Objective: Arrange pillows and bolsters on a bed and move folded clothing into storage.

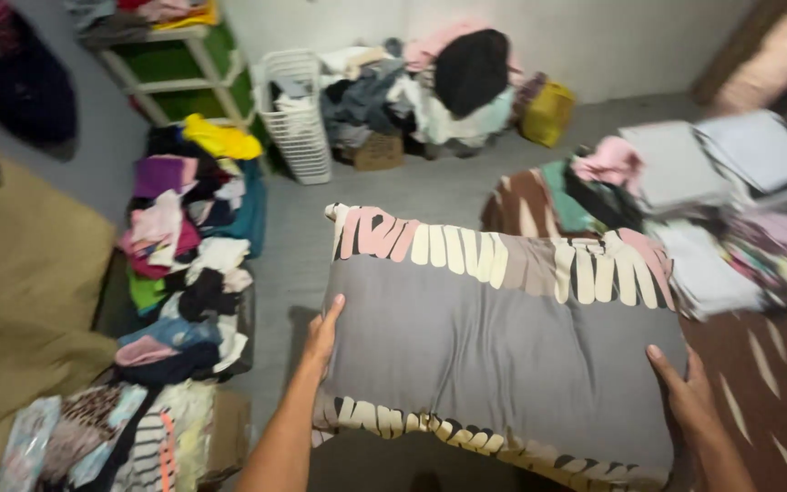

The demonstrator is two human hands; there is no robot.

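Observation:
A large grey pillow with pink, cream and black stripe bands along its edges is held up in front of me. My left hand grips its left edge, thumb on top. My right hand holds its right edge, fingers spread on the fabric. The pillow hangs above the grey floor, beside a brown patterned bedspread.
Folded clothes are stacked on the bedspread at right. A heap of mixed clothes lies along the left. A white laundry basket, a clothes pile and a yellow bag stand by the far wall.

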